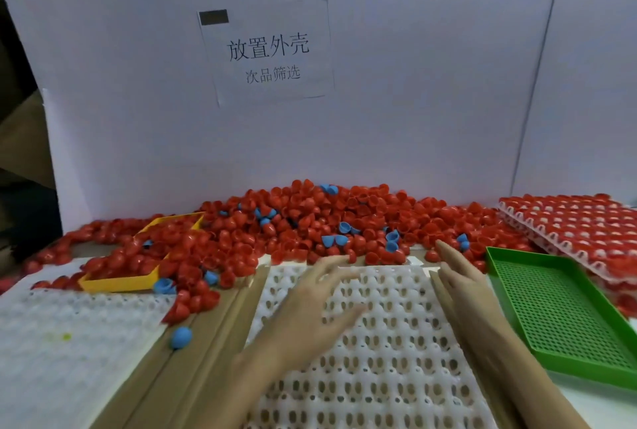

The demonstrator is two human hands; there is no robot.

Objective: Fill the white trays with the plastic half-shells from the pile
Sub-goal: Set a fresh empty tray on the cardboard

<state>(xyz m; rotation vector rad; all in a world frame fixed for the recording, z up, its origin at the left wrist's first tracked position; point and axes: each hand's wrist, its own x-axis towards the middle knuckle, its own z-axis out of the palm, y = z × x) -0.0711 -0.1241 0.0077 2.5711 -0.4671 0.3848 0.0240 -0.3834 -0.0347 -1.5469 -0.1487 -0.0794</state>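
The white tray [375,352] in front of me has every socket I can see still bare, so on this one the filling has not begun. My left hand [310,304] hangs over its far half with the fingers spread and loose, holding nothing, the fingertips close to the nearest shells. My right hand [462,277] lies along the tray's right edge, fingers straight and together, also holding nothing, pointing into the pile [310,221] of red and blue half-shells banked just beyond the tray's far edge. To the right of the tray and further back sits a stack of filled trays [572,221], red shells row on row, so I judge a fair part of the work is behind me. Left of the tray lies another white tray [69,342], mostly bare, with shells spilling onto its far corner. A yellow bin [117,282], half buried, sits beyond that one; a green mesh tray [558,308] lies just right of my tray. Plenty of shells remain.
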